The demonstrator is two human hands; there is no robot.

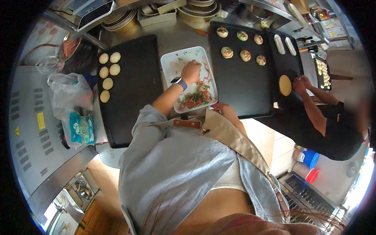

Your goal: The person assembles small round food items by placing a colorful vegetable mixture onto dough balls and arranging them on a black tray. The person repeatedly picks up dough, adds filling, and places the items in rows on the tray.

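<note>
My left hand [190,73], with a watch on its wrist, is inside a white tray [167,62] with its fingers drawn together. What they hold, if anything, is too small to make out. Near it in the tray lies a heap of red shreds and chopped greens [196,96], with loose bits scattered toward the far end. My right hand [223,109] is closed at the tray's near right corner, gripping its edge; the fingers are partly hidden. Several plain dough rounds [107,83] sit on the black baking tray [135,90] to the left. Several topped dough balls [245,55] are on the black baking tray [246,94] to the right.
A co-worker's hands [302,84] are beside a round yellowish disc [285,85] at the right. Two long pale dough pieces [279,44] lie on the tray beyond. Stacked pans [198,9] stand at the back; plastic bags [72,94] are at the left.
</note>
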